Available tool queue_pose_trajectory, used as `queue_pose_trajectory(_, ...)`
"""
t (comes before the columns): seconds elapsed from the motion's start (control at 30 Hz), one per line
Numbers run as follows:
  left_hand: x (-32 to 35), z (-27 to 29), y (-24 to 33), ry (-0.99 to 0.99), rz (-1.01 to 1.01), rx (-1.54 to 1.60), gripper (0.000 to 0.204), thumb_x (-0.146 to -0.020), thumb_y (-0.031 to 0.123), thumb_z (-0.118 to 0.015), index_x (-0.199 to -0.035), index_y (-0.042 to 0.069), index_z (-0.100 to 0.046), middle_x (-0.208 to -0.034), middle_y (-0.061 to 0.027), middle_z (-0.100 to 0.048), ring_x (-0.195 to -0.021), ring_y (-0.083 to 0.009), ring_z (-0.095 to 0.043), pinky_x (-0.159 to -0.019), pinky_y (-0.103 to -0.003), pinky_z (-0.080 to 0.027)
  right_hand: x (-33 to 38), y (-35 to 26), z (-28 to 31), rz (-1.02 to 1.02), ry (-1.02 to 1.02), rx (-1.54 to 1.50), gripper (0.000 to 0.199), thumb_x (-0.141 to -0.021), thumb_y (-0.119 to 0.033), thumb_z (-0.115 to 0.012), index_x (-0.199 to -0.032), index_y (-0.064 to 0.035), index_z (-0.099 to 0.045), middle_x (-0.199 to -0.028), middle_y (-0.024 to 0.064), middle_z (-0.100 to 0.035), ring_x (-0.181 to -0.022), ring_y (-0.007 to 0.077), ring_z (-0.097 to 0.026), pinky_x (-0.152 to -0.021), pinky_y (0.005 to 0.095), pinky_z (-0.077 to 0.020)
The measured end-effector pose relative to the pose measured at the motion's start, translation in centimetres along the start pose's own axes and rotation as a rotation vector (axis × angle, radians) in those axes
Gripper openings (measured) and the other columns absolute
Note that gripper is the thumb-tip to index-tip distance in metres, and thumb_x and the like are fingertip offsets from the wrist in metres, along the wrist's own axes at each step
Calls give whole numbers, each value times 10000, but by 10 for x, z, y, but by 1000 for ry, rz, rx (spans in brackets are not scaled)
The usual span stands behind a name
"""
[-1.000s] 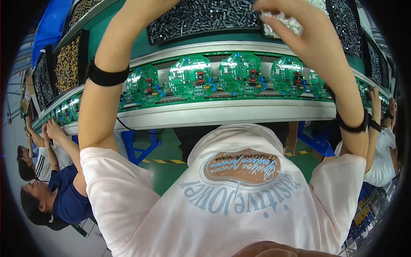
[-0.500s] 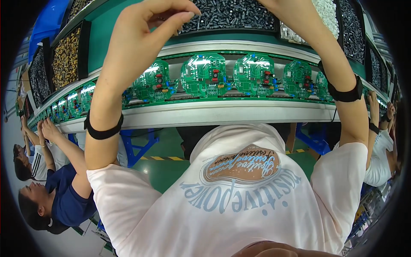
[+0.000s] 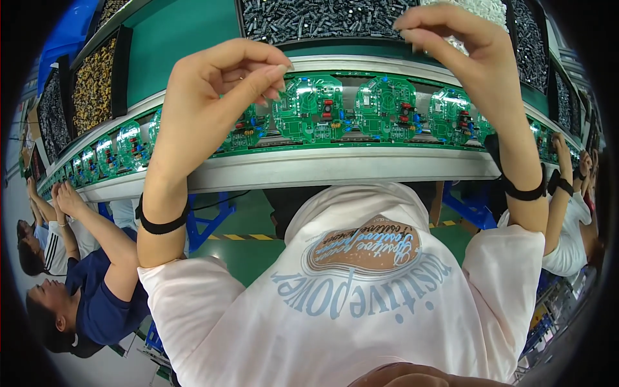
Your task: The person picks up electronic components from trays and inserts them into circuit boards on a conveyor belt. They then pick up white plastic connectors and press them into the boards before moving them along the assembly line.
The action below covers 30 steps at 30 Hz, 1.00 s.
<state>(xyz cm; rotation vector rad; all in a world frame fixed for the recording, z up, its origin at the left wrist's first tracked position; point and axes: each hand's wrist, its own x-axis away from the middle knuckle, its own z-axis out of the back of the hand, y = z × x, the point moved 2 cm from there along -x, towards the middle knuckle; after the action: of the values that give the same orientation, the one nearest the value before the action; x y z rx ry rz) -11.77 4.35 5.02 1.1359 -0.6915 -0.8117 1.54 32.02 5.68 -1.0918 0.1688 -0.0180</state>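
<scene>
Here, we saw a row of green circuit boards [image 3: 309, 106] lying side by side along a pale metal rail [image 3: 348, 169], directly in front of the person. Red and blue components [image 3: 327, 108] stood on them, mostly toward the right part of each board. We found the left hand [image 3: 274, 72] above this row, palm inward, its thumb and forefinger brought narrowly together near the upper left corner of one board; the hand covered part of the next board to the left. We could not tell whether a small part sat between those fingertips. The right hand [image 3: 407, 39] hung higher and farther right, its thumb and forefinger bent toward each other with little room between them, and again we could not tell whether they held anything.

Just beyond the rail, we noted a black tray [image 3: 348, 42] of dark cylindrical parts [image 3: 316, 19], with white parts [image 3: 482, 9] to its right, partly behind the right hand. A bare stretch of green work surface [image 3: 184, 48] lay to the left, then a tray of yellowish parts [image 3: 95, 87]. We saw black bands on both forearms, and a co-worker in navy [image 3: 106, 303] at the left beside the same line.
</scene>
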Motion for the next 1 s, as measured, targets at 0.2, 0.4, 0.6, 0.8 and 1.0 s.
queue_pose_trajectory(0.2, 8, -4, -3, 32, 9, 4, 154, -1003, 51, -653, -1115, -32, -718, -918, -52, -731, -853, -99, -697, -755, -233, -569, 10, 18, -12, -264, -111, -366, 189, -1016, -58, -639, -1179, 7, -709, -987, 101, -759, -905, 172, -751, -828, 285, -615)
queue_pose_trajectory(0.4, 15, -1, -1, 48, -13, 2, 160, -1000, 56, -660, -1114, -37, -722, -919, -52, -737, -856, -98, -700, -764, -230, -570, 6, 14, -27, -256, -142, -370, 175, -1011, -61, -648, -1161, 11, -704, -1000, 113, -761, -924, 183, -757, -827, 290, -619)
queue_pose_trajectory(0.6, 19, 5, -6, 91, 15, 6, 175, -999, 47, -656, -1137, -39, -720, -918, -55, -743, -857, -103, -704, -781, -231, -570, -3, 6, -59, 31, -242, 65, 123, -977, -34, -674, -1086, 18, -698, -1005, 85, -746, -911, 183, -745, -822, 302, -610)
queue_pose_trajectory(0.8, 24, 11, -11, 106, 8, -81, 190, -997, 47, -658, -1157, -29, -726, -924, -51, -745, -864, -105, -708, -800, -235, -572, -16, 20, -86, 343, -216, 335, 111, -921, -15, -709, -1029, -3, -686, -1018, 86, -701, -893, 230, -710, -786, 324, -577)
queue_pose_trajectory(1.0, 34, 17, -15, 84, 21, -120, 197, -1003, 18, -639, -1175, -38, -719, -1056, -81, -748, -953, -132, -717, -819, -243, -562, -14, 20, -94, 344, -164, 369, 98, -904, -11, -718, -995, -17, -680, -1032, 89, -674, -900, 270, -690, -768, 339, -560)
